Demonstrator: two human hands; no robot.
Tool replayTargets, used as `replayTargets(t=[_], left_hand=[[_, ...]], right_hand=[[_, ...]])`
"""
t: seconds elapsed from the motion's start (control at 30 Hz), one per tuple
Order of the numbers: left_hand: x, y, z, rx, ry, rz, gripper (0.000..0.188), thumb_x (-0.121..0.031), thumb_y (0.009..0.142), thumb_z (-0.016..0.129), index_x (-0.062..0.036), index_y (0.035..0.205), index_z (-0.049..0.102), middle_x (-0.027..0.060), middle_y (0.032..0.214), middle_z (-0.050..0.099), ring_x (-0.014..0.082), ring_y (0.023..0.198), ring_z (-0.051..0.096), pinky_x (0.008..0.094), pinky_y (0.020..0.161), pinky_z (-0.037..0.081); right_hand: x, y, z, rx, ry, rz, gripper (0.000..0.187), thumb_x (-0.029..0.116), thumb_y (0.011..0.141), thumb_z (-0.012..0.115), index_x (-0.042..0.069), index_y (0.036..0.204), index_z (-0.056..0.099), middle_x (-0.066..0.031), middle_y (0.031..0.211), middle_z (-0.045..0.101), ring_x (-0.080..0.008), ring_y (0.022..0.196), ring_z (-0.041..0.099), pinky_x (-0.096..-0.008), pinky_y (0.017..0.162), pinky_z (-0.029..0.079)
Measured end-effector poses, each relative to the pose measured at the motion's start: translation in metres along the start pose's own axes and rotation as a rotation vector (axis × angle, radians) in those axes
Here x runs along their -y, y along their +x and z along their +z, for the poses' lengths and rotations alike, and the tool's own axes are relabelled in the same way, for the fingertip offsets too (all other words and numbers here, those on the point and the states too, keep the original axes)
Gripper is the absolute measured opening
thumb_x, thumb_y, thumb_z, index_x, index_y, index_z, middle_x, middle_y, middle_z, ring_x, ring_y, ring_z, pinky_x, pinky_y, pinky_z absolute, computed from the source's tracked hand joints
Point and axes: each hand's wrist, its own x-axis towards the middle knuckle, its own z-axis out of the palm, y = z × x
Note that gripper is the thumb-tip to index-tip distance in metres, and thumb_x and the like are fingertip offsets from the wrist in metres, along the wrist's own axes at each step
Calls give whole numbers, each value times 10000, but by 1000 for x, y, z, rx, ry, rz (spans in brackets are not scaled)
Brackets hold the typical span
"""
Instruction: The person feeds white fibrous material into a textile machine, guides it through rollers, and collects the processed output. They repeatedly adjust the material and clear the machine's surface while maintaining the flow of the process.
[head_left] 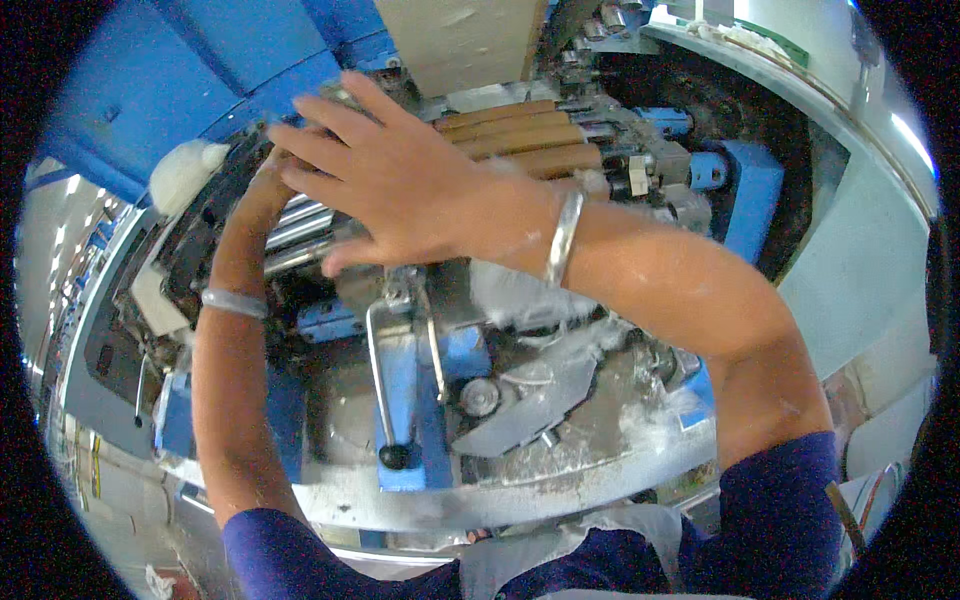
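Observation:
My right hand (pixel 405 180) reaches across to the left over the machine, fingers spread and a metal bangle on the wrist. Nothing shows in its grasp. Behind its fingertips is my left hand (pixel 275 175), at the far left end of the rollers; its fingers are mostly hidden. Shiny metal rollers (pixel 300 222) lie just below the two hands. Brown covered rollers (pixel 520 135) run to the right from behind my right hand. Below the hands stands a metal lever (pixel 378 375) with a black knob (pixel 397 457).
A blue panel (pixel 240 50) rises at the back left, with a white fluffy bundle (pixel 185 175) near it. Loose white fibre (pixel 650 420) lies on the machine bed. A blue bracket (pixel 755 195) stands at the right. The machine's pale front edge (pixel 430 508) curves before me.

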Motion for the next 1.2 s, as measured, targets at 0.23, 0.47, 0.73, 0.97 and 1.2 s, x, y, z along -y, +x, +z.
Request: replayTargets(t=[0.23, 0.47, 0.73, 0.97, 1.2], left_hand=[[-49, -153, 62, -192, -288, -44, 579, -408, 893, 611, -133, 1376, 450, 49, 1244, 575, 166, 1084, 549, 334, 873, 448], [-67, -277, 158, -128, -280, -61, 973, -285, 789, 738, -179, 1523, 109, 197, 1482, 281, 281, 1133, 539, 398, 914, 475], [-121, -199, 105, -59, -838, 286, 652, -480, 948, 457, -137, 1472, 276, 200, 1394, 424, 387, 1195, 479, 509, 1032, 368], [-129, -171, 95, -140, -622, 157, 604, -452, 965, 465, -129, 1454, 320, 154, 1239, 574, 249, 970, 619, 392, 904, 479], [-185, -191, 85, -522, 307, 410, 472, -372, 956, 522, -51, 1300, 544, 114, 1108, 658, 132, 887, 616, 279, 803, 475]], right_hand=[[36, -22, -18, 138, 151, 64, 586, 428, 775, 679, 75, 1230, 573, -124, 1426, 406, -319, 1351, 321, -508, 1128, 194], [95, -98, -29, 455, 61, -76, 332, 416, 646, 723, 106, 647, 604, -50, 684, 570, -225, 754, 571, -370, 752, 406], [42, -50, -7, 471, 313, 660, 680, 632, 863, 468, 9, 721, 700, -212, 699, 661, -364, 710, 664, -511, 698, 498], [51, -52, -63, 667, 396, 707, 676, 584, 891, 473, -44, 757, 681, -243, 805, 663, -408, 793, 646, -486, 764, 498], [-34, -109, -162, 809, 196, 831, 422, 463, 854, 601, 59, 923, 704, -177, 905, 684, -367, 858, 651, -442, 769, 518]])
